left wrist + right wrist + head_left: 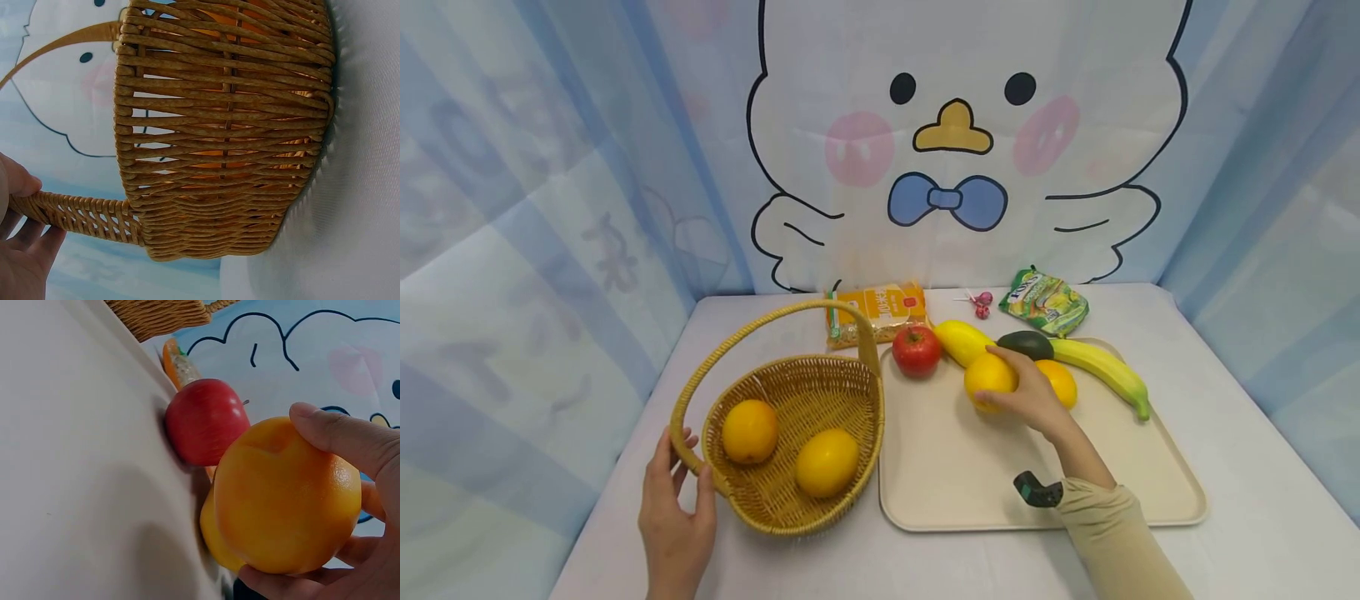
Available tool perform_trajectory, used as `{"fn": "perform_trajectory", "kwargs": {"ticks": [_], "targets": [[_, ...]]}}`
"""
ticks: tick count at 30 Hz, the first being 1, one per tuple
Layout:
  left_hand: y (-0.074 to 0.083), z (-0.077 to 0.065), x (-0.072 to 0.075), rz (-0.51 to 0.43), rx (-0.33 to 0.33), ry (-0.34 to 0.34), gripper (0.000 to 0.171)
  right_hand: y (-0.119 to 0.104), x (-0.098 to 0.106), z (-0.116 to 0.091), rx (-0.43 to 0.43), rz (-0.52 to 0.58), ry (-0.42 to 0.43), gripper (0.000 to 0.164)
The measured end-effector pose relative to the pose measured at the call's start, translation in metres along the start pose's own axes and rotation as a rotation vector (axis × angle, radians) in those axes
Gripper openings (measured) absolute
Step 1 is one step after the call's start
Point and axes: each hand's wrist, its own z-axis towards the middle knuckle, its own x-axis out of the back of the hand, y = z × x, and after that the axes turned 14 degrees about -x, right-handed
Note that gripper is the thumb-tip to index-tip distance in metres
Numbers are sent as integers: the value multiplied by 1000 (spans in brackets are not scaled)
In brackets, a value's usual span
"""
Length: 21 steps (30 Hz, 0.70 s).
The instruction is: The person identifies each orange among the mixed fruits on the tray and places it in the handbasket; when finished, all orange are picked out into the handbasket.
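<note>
In the head view my left hand [677,508] grips the base of the handle [681,417] of a woven wicker basket [868,467], thumb on one side and fingers on the other. Two orange-yellow fruits lie inside, a round one [750,431] and a longer one [827,463]. My right hand [1030,392] holds a round orange [988,382] over the back of a cream tray [955,483]; the right wrist view shows thumb and fingers around this orange [287,500]. Close by are a red apple [917,350], a yellow fruit [962,340] and another orange [1060,383].
A dark green vegetable [1025,344] and a yellow-green banana [1105,371] lie along the tray's back right. Behind stand an orange-labelled grain packet [880,310], wrapped lollipops [982,305] and a green snack bag [1045,300]. Printed curtains [955,242] enclose the table.
</note>
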Motion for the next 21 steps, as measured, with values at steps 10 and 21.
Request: {"fn": "perform_trajectory", "kwargs": {"ticks": [10,21], "targets": [[-2,-1,0,-10,-8,5,81,-8,4,-3,14,10,10,82],[0,-1,0,-11,-4,7,81,-14,8,-7,20,-3,24,81]]}}
